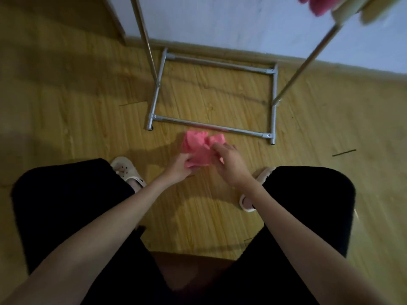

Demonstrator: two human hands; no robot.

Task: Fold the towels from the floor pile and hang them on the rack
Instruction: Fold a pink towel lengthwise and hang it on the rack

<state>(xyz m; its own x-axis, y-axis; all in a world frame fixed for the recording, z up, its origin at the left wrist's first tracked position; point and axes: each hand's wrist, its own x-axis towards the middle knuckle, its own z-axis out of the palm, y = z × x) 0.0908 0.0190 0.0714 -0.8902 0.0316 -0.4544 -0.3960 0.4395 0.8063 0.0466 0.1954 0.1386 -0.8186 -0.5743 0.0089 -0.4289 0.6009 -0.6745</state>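
Both forearms are reaching down and forward from the bottom corners of the view, converging low between the knees. The left hand (179, 167) is lying palm-in, its fingers curling round the lower left edge of the pink towel (199, 148); that grip is holding cloth. The right hand (229, 161) is arching over from the right, back of the hand up, fingertips pinching the towel's upper right part (narrow grip, cloth between thumb and fingers). The towel is sitting bunched and crumpled between the two hands, low over the wood floor (88, 106), just in front of the rack's near base bar; whether it is touching the floor cannot be told.

The rack (211, 126) is standing beyond the towel, its metal base frame forming a rectangle on the floor with two uprights slanting up out of view. At the top right edge, pink towels (312, 5) and a pale one (348, 12) are hanging on the rack, blurred.

The person is crouching in black trousers (66, 205), knees spread. A pale clog (127, 170) is showing by the left knee, another (253, 194) partly hidden behind the right forearm. A white wall (242, 25) is running behind the rack.

No brands, labels or writing are showing legibly anywhere.
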